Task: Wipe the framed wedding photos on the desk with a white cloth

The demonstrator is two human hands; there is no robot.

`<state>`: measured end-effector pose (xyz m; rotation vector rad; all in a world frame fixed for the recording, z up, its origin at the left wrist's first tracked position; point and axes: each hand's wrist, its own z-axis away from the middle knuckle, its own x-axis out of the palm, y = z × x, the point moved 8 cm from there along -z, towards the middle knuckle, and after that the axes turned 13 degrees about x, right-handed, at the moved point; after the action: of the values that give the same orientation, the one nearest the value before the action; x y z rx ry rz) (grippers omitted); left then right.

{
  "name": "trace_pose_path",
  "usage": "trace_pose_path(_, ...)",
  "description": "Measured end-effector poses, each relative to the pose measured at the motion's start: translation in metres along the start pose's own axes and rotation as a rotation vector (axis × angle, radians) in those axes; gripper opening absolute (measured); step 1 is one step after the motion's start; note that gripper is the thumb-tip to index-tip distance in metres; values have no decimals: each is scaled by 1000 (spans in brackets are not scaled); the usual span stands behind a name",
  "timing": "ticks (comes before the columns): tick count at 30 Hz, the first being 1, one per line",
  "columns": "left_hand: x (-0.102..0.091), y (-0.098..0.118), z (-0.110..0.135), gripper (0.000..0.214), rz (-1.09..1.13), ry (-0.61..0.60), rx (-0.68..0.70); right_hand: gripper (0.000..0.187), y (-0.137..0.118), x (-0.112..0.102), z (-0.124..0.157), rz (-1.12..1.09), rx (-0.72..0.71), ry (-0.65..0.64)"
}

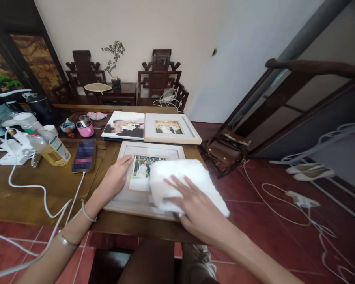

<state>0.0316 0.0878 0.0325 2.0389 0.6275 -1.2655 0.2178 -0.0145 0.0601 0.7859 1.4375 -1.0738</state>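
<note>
A white picture frame (142,149) with a photo in it lies flat at the near edge of a low wooden table (47,185). My left hand (115,179) rests flat on the frame's left side, fingers stretched out. A folded white cloth (180,173) covers the right half of the frame. My right hand (195,207) presses on top of the cloth with its fingers spread.
Behind lie a second white frame (173,128) and a photo print (124,125). A phone (84,156) on a white cable, a lying bottle (51,146), a pink cup (85,128) and a power strip (14,152) crowd the left. Cables (298,199) trail over the red floor tiles.
</note>
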Motion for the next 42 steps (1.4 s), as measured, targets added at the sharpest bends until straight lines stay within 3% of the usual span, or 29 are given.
trace_pose_path(4, 2, -3, 4, 59, 17, 27, -35, 56, 37, -10, -63, 98, 162, 196)
trace_pose_path(8, 2, -5, 6, 56, 41, 67, -61, 57, 44, -12, -101, 213, 153, 176)
trace_pose_path(11, 2, -6, 5, 56, 58, 75, -72, 59, 26, -8, -80, 236, 83, 64)
trace_pose_path(16, 2, -6, 5, 53, 72, 82, -91, 55, -15, -11, 0, 103, -11, -219)
trace_pose_path(18, 2, -5, 5, 52, 73, 80, -102, 54, -27, -12, 16, 63, -16, -299)
trace_pose_path(22, 1, -3, 4, 53, 62, 81, -120, 49, -49, -7, -3, 41, -35, -227)
trace_pose_path(27, 3, -8, 4, 54, 70, 57, -104, 40, -73, 9, -25, 15, -247, -143)
trace_pose_path(32, 8, -13, 6, 65, 53, 63, -78, 42, -26, 5, 5, 51, -99, -82)
trace_pose_path(36, 10, -11, 7, 64, 30, 62, -49, 41, 15, -10, 32, 84, 0, 10)
trace_pose_path(39, 11, -9, 7, 65, 3, 32, -37, 45, 33, -18, 22, 86, 32, 44)
trace_pose_path(42, 9, -8, 6, 67, -14, 11, -36, 50, 51, -21, -16, 91, 95, 63)
